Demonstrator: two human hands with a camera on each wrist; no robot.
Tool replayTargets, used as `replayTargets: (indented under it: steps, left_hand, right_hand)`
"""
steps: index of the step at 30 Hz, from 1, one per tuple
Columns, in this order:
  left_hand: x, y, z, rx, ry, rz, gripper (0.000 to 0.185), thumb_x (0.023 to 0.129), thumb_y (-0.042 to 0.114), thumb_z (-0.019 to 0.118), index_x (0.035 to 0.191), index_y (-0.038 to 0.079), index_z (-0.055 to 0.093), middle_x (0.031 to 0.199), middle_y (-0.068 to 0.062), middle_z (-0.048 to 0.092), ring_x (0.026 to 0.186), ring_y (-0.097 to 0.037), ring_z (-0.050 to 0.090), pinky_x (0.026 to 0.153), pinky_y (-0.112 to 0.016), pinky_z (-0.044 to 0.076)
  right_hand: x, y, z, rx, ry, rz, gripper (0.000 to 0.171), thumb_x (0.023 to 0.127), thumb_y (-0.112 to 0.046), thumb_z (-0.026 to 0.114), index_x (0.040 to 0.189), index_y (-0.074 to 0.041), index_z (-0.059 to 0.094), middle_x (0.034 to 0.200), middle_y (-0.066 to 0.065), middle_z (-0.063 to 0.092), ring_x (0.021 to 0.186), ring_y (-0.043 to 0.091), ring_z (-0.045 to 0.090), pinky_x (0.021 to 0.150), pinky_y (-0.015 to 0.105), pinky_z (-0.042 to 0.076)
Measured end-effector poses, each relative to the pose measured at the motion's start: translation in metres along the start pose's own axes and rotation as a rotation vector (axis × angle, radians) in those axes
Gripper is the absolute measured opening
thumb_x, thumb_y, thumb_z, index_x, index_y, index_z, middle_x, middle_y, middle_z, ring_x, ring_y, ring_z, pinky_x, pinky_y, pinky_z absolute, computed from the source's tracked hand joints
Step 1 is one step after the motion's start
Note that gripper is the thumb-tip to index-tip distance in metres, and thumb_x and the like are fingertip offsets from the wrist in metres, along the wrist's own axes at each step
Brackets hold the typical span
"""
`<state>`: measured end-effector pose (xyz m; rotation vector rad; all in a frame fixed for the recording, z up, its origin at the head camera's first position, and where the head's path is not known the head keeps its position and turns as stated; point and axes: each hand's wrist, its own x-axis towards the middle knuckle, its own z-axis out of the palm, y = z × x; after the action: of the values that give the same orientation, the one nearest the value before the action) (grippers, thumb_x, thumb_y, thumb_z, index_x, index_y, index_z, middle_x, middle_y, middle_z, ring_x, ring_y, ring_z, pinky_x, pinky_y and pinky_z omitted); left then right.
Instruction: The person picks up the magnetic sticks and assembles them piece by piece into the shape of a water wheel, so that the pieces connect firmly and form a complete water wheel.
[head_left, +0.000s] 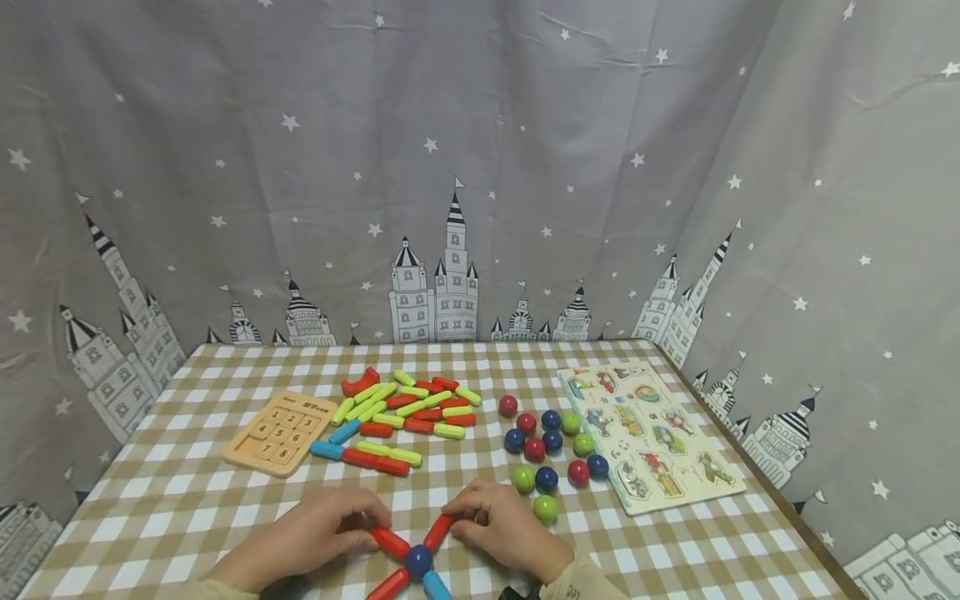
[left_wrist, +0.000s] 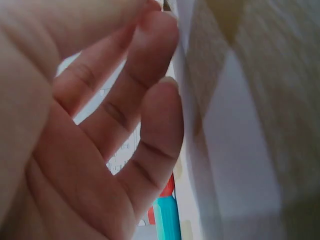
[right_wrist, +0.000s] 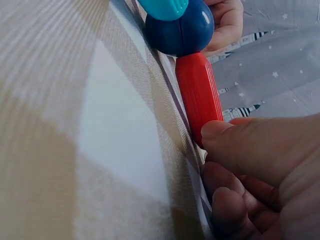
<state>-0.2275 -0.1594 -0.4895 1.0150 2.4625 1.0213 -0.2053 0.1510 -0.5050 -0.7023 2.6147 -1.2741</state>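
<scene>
Pinching back-left red stick (head_left: 392, 544) by outer end with left hand (head_left: 321, 527) | likewise pinching back-right red stick (head_left: 438, 533) with right hand (head_left: 506, 523) | probably steadying both where joined to blue ball (head_left: 418, 561), right there between hands!

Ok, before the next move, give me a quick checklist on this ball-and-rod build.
1. Right grip on the upper-right red rod: ok, pinching its outer end.
2. Left grip on the upper-left red rod: ok, pinching its outer end.
3. All four rods meeting the central blue ball: ok, each reaches it.
4. Rods fully seated: cannot tell, the views don't show inside the joints.
5. Whole build in the head view: not ok, the lower red rod and light-blue rod run off the bottom edge.
6. Right grip clear of the nearest green ball: cannot tell, they look close.
</scene>
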Motion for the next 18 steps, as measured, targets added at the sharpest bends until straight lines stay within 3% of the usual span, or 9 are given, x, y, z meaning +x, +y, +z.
replayTargets:
  steps: [4,10,18]
  left_hand:
    - [-0.01,-0.001,-0.003,0.027,0.017,-0.074,0.021,0.094,0.032,0.075,0.115,0.032,0.075,0.103,0.021,0.069,0.09,0.001,0.058,0.077,-0.023,0.051]
    - [-0.027,0.002,-0.004,0.103,0.065,-0.156,0.016,0.091,0.037,0.078,0.106,0.034,0.073,0.097,0.02,0.066,0.085,0.003,0.055,0.072,-0.023,0.049]
    - [-0.031,0.006,0.008,-0.055,0.002,-0.227,0.018,0.09,0.032,0.08,0.103,0.025,0.07,0.087,0.009,0.065,0.076,-0.005,0.055,0.065,-0.023,0.046]
  right_hand:
    - [-0.001,-0.002,0.001,-0.001,0.006,0.017,0.023,0.092,-0.016,0.078,0.113,-0.024,0.079,0.098,-0.015,0.068,0.078,-0.002,0.057,0.069,0.018,0.05]
    - [-0.001,-0.004,0.002,-0.021,0.011,-0.021,0.02,0.093,-0.016,0.077,0.113,-0.02,0.078,0.1,-0.013,0.07,0.079,-0.004,0.058,0.071,0.017,0.051]
    - [-0.001,0.002,0.002,0.033,0.029,0.008,0.019,0.093,-0.017,0.076,0.111,-0.021,0.079,0.1,-0.012,0.072,0.082,-0.002,0.061,0.073,0.019,0.052]
